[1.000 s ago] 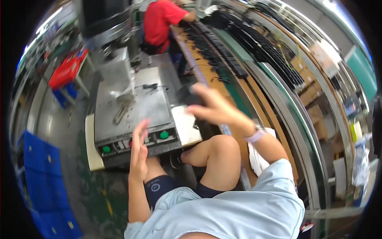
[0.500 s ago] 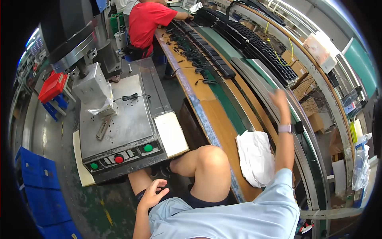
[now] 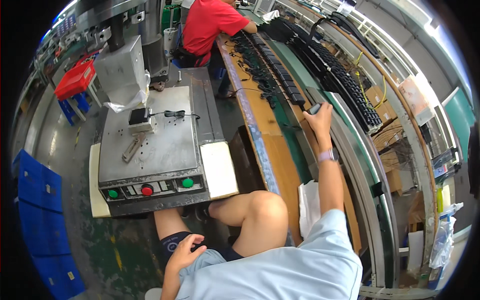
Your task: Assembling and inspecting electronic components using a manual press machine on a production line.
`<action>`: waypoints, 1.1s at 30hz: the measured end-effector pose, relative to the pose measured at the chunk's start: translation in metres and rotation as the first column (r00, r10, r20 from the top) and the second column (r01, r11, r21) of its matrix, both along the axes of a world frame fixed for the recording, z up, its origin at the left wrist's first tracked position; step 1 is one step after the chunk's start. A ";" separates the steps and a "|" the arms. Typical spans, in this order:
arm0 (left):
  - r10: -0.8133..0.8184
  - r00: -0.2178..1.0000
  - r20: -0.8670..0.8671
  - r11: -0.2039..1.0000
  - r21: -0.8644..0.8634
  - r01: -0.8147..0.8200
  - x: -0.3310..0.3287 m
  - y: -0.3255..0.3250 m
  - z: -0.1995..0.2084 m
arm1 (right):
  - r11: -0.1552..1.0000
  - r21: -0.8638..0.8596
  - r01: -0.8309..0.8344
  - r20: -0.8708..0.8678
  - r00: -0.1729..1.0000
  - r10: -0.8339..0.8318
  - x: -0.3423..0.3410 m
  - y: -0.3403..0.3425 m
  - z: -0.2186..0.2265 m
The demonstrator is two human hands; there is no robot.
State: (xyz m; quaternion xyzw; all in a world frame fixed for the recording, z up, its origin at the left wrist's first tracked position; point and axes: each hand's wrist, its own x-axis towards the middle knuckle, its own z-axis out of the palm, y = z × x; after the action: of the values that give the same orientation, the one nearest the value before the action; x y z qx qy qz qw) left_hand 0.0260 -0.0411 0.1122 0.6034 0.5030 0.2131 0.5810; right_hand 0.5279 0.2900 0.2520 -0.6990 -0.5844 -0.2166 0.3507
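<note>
My right hand (image 3: pixel 321 121) reaches out over the conveyor and grips a small black power adapter (image 3: pixel 314 108) at the near end of a row of similar black adapters (image 3: pixel 281 75). Above my lap rests my left hand (image 3: pixel 185 253), its fingers apart and nothing in them. In front of me on the left, a metal press head (image 3: pixel 121 72) hangs above the press table (image 3: pixel 170 145). Beneath it another black adapter (image 3: pixel 139 116) sits in a fixture, and its bundled cable (image 3: pixel 174 114) lies on the plate.
Green and red buttons (image 3: pixel 146 190) line the press front. White paper (image 3: pixel 310 204) lies on the wooden bench beside my right arm. A person in a red shirt (image 3: pixel 212 25) works farther along the line. Racked black parts (image 3: pixel 345 82) stand beyond the conveyor; blue bins (image 3: pixel 42 220) are at left.
My right hand has moved left onto the adapter at the row's end and closed on it. The press head has risen, uncovering the adapter in the fixture. My view has shifted somewhat.
</note>
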 end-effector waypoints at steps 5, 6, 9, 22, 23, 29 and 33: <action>-0.123 0.992 0.019 0.988 0.097 0.121 0.000 0.014 0.022 | 0.920 0.321 -0.226 -0.163 0.944 0.289 -0.061 -0.077 0.081; -0.137 0.990 0.036 0.974 0.186 0.128 0.003 0.020 0.028 | 0.918 0.323 -0.230 -0.151 0.945 0.290 -0.077 -0.093 0.095; -0.168 0.975 0.143 0.922 0.372 0.105 0.022 0.050 0.073 | 0.885 0.270 -0.380 -0.025 0.916 0.401 -0.131 -0.140 0.124; -0.286 0.700 0.654 0.544 0.712 -0.444 0.063 0.076 0.247 | 0.188 0.297 -0.936 -0.073 0.174 0.982 -0.285 -0.239 0.151; -0.268 0.743 0.614 0.497 0.749 -0.439 0.060 0.075 0.241 | 0.184 0.258 -0.948 -0.055 0.175 0.983 -0.285 -0.238 0.148; -0.033 0.832 0.554 0.350 0.786 -0.510 0.050 0.060 0.222 | 0.271 0.291 -0.917 -0.062 0.265 0.962 -0.300 -0.234 0.107; -0.037 0.788 0.614 0.294 0.761 -0.579 0.041 0.065 0.212 | 0.346 0.279 -0.896 -0.125 0.324 0.938 -0.309 -0.244 0.106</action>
State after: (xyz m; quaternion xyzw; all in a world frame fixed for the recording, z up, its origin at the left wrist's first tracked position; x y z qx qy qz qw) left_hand 0.0674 0.0243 0.3240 0.6381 0.2101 0.7142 0.1965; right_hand 0.2193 0.0462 0.3578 -0.2358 -0.8053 0.0695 0.5395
